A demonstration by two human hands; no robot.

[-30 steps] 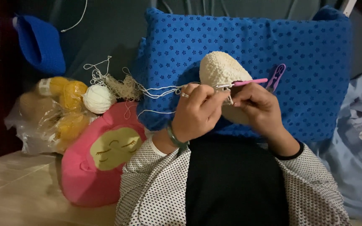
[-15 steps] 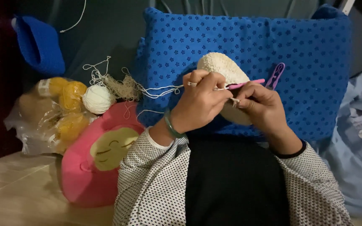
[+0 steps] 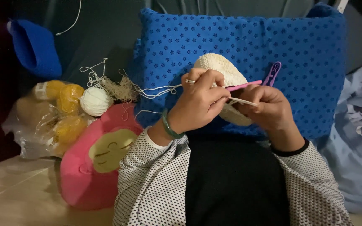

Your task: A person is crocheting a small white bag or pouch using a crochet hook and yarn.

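Both hands worked together: the left hand [image 3: 200,98] pinched the cream knitted piece [image 3: 227,83] and its yarn (strand trailing toward nine o'clock), while the right hand [image 3: 269,109] gripped a pink crochet hook [image 3: 244,86] over the blue cushion [image 3: 306,50].

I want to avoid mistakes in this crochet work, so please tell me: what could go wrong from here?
1. The loose yarn strand runs past a tangled clump; it might snag when pulled.
2. The white yarn ball sits on the edge of the pink cushion and could roll off.
3. Light is dim, so the pink hook in the right hand may miss a stitch in the cream piece.
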